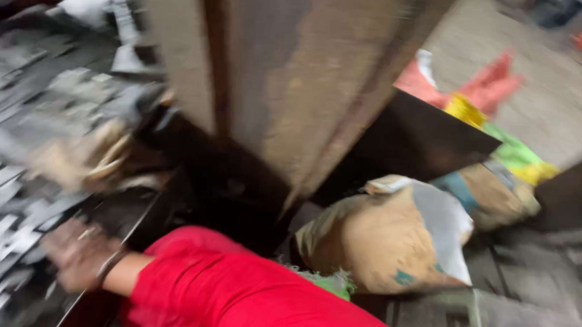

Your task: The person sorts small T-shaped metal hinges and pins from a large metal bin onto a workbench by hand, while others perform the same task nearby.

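Note:
The frame is heavily blurred by motion. My left hand [78, 254], a band on its wrist and a red sleeve [235, 290] behind it, reaches left onto a heap of small flat grey metal pieces [19, 193]. The fingers lie on or just over the pieces, and the blur hides whether they grip anything. A tan, streaked shape [91, 160] sits above the hand on the same heap; I cannot tell if it is a hand or cloth. My right hand is out of sight.
A large rusty brown metal column [294, 80] stands in the middle. Right of it lie a dark sheet [427, 139], stuffed tan sacks [378, 241] and red, yellow and green bags [493, 106] on a grey floor.

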